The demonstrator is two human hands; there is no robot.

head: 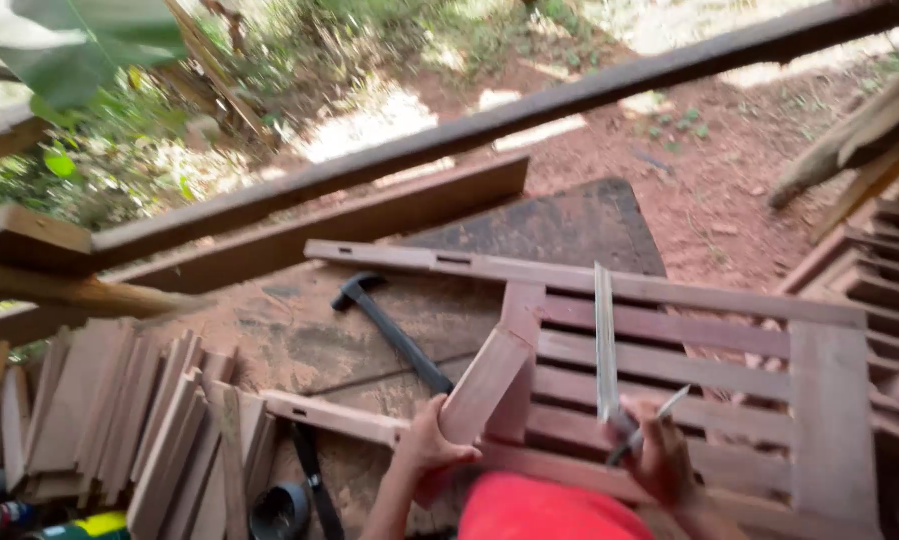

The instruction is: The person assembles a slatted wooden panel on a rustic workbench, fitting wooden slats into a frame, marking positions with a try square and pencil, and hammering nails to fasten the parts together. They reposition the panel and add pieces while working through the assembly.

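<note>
- Head view. My left hand (427,450) is wrapped around the lower end of a short wooden slat (484,385), fingers closed on it; the slat tilts up and to the right, its upper end against the slatted frame.
- The slatted wooden frame (669,330) lies flat on the bench (299,340), long rails running left to right, crosswise slats filling its right part.
- My right hand (659,460) is closed on a thin pencil-like stick (649,425) and also seems to steady the near end of a metal ruler (605,340), which lies across the slats, running away from me. Exact finger grip is blurred.
- A dark hammer (389,330) rests on the bench, left of the frame, head pointing away, handle running toward my left hand.
- A stack of cut wooden slats (119,420) sits at the bench's left end, well apart from the frame.
- Beyond the bench: a dark timber rail (489,120), red earth (709,190), green plants.
</note>
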